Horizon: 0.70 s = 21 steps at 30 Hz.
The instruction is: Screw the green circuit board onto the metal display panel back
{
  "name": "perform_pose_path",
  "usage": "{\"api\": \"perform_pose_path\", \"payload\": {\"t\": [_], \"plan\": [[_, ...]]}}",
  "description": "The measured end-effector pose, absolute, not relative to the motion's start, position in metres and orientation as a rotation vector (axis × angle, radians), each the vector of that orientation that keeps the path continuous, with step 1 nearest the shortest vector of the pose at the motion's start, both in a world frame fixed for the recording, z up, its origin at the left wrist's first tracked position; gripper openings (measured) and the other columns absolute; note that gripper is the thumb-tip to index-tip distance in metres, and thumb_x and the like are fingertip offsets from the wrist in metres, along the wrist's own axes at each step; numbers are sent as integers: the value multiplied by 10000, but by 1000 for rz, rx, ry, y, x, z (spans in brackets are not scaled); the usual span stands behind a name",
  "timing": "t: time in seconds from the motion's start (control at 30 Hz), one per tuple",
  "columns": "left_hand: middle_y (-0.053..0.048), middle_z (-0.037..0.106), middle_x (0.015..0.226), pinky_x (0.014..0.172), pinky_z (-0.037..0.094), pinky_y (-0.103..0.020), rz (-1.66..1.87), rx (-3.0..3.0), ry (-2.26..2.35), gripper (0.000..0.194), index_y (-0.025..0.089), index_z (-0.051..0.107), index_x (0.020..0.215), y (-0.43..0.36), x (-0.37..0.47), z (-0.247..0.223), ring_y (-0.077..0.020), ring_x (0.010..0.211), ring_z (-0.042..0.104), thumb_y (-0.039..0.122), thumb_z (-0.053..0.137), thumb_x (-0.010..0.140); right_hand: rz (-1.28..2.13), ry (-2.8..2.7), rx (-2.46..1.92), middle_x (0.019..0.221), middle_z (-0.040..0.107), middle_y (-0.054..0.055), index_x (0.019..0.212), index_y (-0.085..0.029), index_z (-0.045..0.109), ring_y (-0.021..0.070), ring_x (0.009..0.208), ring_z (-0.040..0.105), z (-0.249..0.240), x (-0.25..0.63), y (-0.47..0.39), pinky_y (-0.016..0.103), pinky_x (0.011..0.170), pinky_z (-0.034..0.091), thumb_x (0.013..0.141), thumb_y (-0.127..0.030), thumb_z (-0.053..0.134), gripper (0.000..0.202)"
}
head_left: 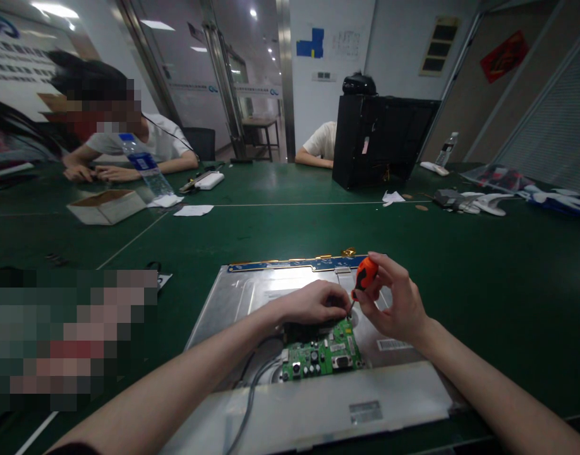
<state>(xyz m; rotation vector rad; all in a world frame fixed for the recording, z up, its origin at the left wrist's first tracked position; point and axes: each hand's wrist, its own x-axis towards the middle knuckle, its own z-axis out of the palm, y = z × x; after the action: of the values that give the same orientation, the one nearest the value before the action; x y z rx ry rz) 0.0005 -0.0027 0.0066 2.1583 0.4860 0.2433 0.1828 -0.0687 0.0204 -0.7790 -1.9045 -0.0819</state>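
At the near edge of the broad dark green table we see a flat silver metal panel, a dull grey cable crossing its near edge. The rectangular green circuit board lies on the panel, between its middle and its near edge. Our left hand curls over the board's far edge (we cannot tell whether its fingers grip anything). Our right hand is closed, fingertips and thumb pinching the stubby orange-and-black screwdriver, its shaft slanting down to the board's far right corner. A narrow blue circuit strip runs along the panel's far edge.

Towards the table's far left corner we find an open pale cardboard box and a clear plastic bottle with a blue cap; a tall black boxy casing stands near the far edge, right of centre. Beyond that edge sits a white-shirted person, before metal-framed glass doors and a white wall.
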Motion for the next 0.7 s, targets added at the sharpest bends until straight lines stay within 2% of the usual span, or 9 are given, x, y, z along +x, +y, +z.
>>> {"api": "perform_pose_path", "payload": {"t": [0.2, 0.5, 0.7], "plan": [[12, 610, 784, 691, 428, -230, 261, 2171, 502, 46, 161, 639, 846, -2, 0, 4, -143, 745, 554, 146, 605, 820, -153, -1900, -779, 756, 600, -35, 1367, -260, 327, 81, 464, 517, 21, 184, -69, 189, 397, 438, 859, -233, 594, 575], [-17, 631, 826, 722, 434, -249, 268, 2173, 493, 81, 138, 648, 888, -2, 0, 3, -161, 774, 568, 153, 596, 827, -199, -1926, -856, 612, 545, -67, 1443, -229, 290, 99, 428, 498, 23, 183, -71, 218, 396, 453, 862, -180, 550, 638], [-4, 625, 817, 715, 432, -234, 261, 2162, 484, 91, 142, 644, 893, -3, 1, 5, -147, 762, 565, 126, 589, 821, -99, -1899, -784, 704, 565, -35, 1415, -225, 281, 101, 467, 534, 21, 182, -70, 209, 389, 450, 854, -162, 527, 616]]}}
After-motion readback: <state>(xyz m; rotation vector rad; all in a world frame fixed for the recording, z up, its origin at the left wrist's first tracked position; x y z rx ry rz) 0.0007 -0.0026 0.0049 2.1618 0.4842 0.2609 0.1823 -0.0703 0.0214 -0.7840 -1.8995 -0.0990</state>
